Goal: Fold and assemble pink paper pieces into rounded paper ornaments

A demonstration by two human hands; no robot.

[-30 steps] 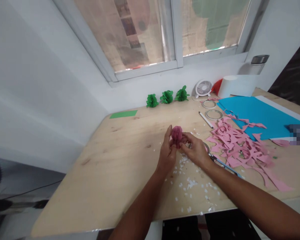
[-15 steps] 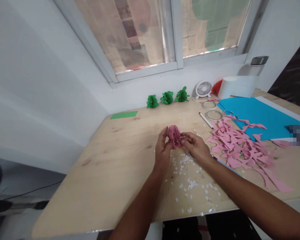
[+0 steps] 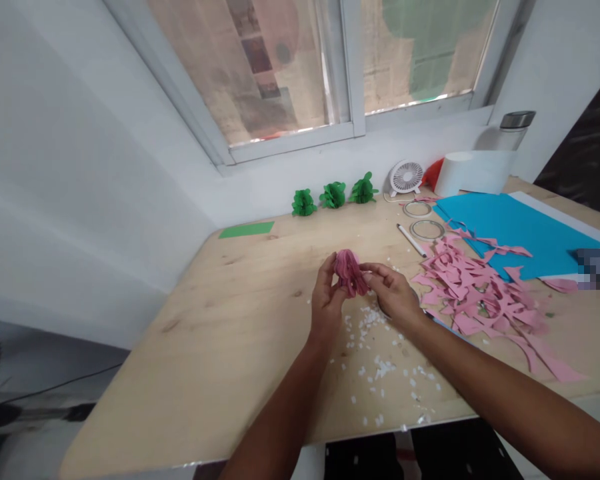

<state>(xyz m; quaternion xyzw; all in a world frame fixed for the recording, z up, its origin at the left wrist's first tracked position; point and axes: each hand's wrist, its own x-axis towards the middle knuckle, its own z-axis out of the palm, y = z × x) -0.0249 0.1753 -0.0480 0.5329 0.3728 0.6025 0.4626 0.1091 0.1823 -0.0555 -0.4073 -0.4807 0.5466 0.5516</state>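
A small pink paper flower (image 3: 349, 270) is held between both hands above the wooden table (image 3: 240, 333). My left hand (image 3: 325, 297) grips its left side with thumb and fingers closed round it. My right hand (image 3: 393, 293) pinches its right side with the fingertips. Small white paper bits (image 3: 375, 347) lie scattered on the table under and in front of my hands.
Three green paper flowers (image 3: 333, 195) stand by the back wall, with a green paper strip (image 3: 247, 229) to their left. A pile of pink paper scraps (image 3: 480, 293), blue sheets (image 3: 510, 230), a white pen (image 3: 412, 240), tape rings (image 3: 427, 229), a small white fan (image 3: 406, 177) and a white roll (image 3: 473, 172) fill the right side.
Both hands and the pink flower have shifted slightly left, and the flower has turned a little in the fingers. The scissors under my right wrist are now hidden.
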